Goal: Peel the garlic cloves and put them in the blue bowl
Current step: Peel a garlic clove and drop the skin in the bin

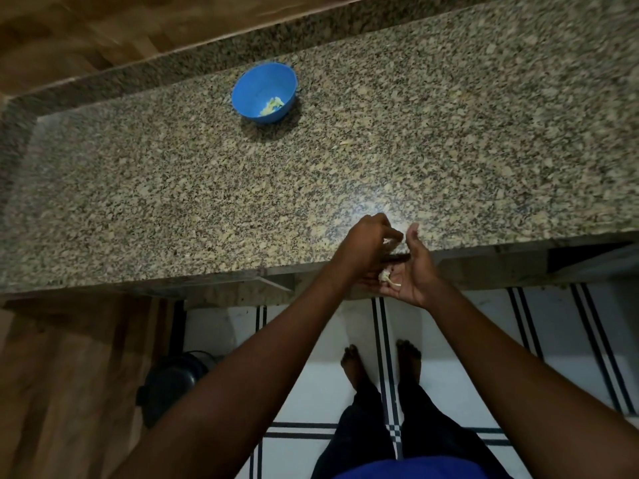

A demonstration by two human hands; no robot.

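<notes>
Holding a pale scrap of garlic point(390, 279) in its upturned palm, the right hand point(411, 271) is seen just past the near edge of the speckled stone tabletop point(380, 143), over the floor. Its grip is loose and wide: the fingers are stretched toward the left hand and only lightly cupped, the thumb pointing up, so the scrap is cradled rather than pinched. The scrap looks like a root end with a thin stalk, though blur keeps that from being certain.

The left hand point(366, 250) is placed right beside and partly above the right one, over the same near edge. Its fingers are curled tight, and a small whitish piece point(392, 240) is pinched at the fingertips; whether it is a clove or skin cannot be told.

The blue bowl point(264, 93) is set well apart from both hands, toward the far edge of the tabletop and left of its middle, close to the raised stone strip at the back. A few pale yellowish peeled cloves point(272, 106) are gathered in its bottom, on the side nearer the person. A tiny pale fleck point(345, 143) is left on the stone between the bowl and the hands.

Below the tabletop, bare feet point(380, 366) are planted on white tiles with dark stripes point(382, 326), and a dark round container point(173, 385) is seen on the floor at the left.
</notes>
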